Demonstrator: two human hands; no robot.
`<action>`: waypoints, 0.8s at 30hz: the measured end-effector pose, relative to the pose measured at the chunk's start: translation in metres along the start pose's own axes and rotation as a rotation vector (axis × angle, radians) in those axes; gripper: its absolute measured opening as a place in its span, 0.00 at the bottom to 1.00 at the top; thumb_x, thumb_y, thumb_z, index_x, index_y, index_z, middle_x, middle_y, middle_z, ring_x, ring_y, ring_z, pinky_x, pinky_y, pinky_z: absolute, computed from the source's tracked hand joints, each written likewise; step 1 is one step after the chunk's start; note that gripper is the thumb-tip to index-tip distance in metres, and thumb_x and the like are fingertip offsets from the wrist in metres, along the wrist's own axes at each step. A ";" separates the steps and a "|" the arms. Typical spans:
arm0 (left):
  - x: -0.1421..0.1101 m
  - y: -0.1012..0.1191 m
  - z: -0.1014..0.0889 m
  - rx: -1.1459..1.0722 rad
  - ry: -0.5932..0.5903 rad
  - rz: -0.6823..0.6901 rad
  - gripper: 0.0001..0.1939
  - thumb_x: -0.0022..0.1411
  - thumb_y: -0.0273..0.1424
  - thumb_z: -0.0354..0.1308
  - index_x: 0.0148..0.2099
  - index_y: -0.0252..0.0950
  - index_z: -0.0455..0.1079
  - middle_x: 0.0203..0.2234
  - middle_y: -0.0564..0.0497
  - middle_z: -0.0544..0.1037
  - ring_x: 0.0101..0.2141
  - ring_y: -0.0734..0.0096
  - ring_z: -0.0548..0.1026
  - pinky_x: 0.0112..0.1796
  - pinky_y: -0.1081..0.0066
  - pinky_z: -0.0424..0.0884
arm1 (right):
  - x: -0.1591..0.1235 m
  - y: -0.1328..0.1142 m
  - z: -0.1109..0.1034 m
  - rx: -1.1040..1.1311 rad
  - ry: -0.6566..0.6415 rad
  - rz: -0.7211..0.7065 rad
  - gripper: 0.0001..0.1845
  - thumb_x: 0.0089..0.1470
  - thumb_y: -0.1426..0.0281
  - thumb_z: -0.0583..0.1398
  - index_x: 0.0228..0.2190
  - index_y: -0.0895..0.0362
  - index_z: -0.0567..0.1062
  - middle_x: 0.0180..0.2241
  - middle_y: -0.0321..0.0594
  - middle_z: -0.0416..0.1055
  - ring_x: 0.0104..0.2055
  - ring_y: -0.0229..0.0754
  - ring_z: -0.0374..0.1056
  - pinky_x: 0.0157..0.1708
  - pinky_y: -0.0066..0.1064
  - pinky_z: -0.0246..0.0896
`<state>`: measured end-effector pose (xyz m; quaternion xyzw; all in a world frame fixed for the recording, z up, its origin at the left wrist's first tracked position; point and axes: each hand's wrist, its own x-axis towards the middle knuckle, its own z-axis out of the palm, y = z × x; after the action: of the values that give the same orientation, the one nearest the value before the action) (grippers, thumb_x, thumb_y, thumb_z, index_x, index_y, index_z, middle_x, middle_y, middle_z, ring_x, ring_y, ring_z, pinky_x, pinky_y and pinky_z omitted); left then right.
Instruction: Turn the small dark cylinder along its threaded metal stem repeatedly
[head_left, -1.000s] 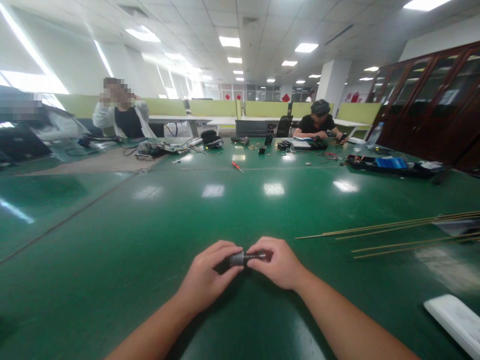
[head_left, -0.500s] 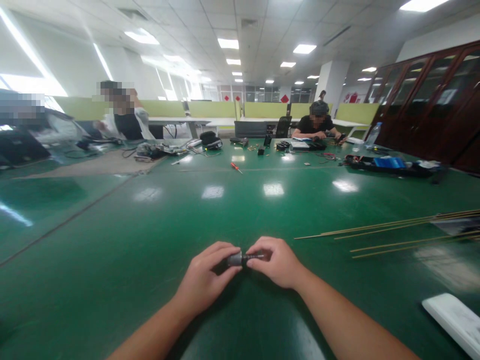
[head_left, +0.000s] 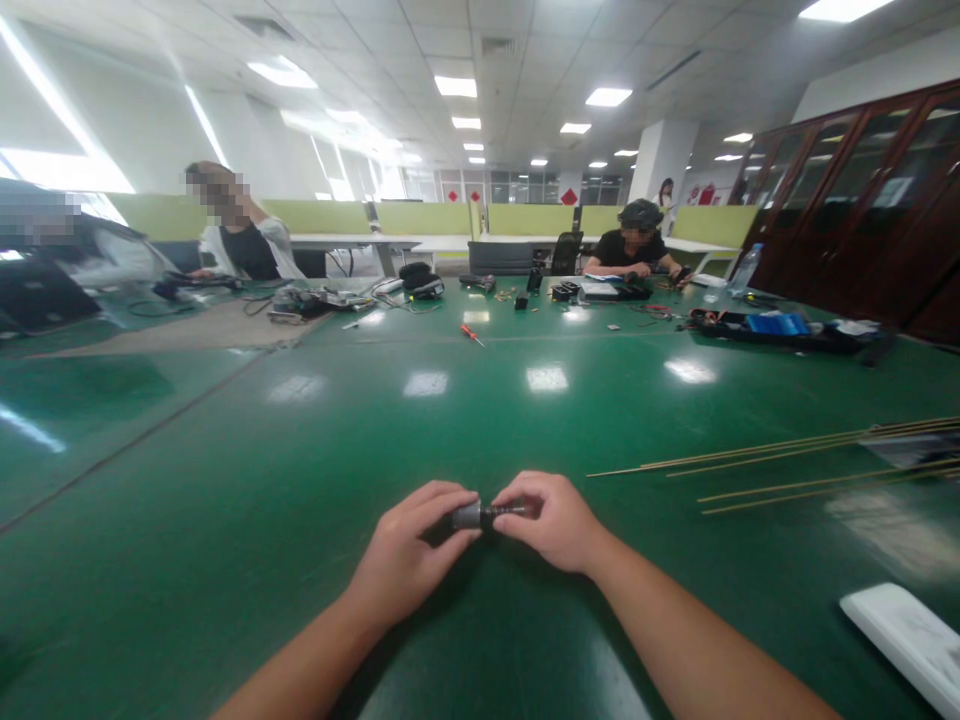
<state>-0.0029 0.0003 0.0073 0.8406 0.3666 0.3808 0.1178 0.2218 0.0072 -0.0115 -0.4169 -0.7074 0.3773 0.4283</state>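
Observation:
Both my hands meet low over the green table [head_left: 225, 470], pinching one small dark metal cylinder [head_left: 480, 515] between them. My left hand [head_left: 409, 555] grips its thicker grey end with thumb and fingers closed. My right hand [head_left: 551, 520] pinches the thinner dark end, fingers curled. The part lies roughly level, just above the table top. Its details are too small to make out.
Several thin brass rods [head_left: 787, 460] lie to the right. A white flat object [head_left: 904, 640] sits at the near right edge. A red screwdriver [head_left: 472, 334], tools, cables and a black tray [head_left: 780, 332] lie far across, where three people sit.
My hands and the small cylinder stay in nearly the same place. The person at the far left has lowered a raised arm and leaned forward.

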 end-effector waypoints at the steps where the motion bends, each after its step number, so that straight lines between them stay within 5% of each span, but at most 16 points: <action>1: 0.000 0.001 0.000 0.000 0.003 0.001 0.11 0.63 0.32 0.63 0.48 0.39 0.77 0.40 0.46 0.80 0.40 0.66 0.79 0.42 0.70 0.76 | 0.000 0.000 0.000 0.001 0.000 0.000 0.07 0.49 0.70 0.68 0.33 0.56 0.83 0.32 0.39 0.75 0.31 0.39 0.68 0.33 0.30 0.62; 24: -0.001 -0.001 0.001 0.005 0.008 -0.011 0.12 0.62 0.30 0.64 0.48 0.40 0.76 0.41 0.49 0.79 0.40 0.68 0.78 0.43 0.72 0.75 | -0.002 0.004 0.004 0.106 0.008 0.128 0.10 0.45 0.68 0.68 0.33 0.59 0.80 0.23 0.33 0.69 0.22 0.34 0.57 0.25 0.26 0.54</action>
<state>-0.0032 0.0010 0.0056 0.8373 0.3728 0.3827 0.1164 0.2194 0.0065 -0.0169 -0.4394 -0.6566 0.4390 0.4278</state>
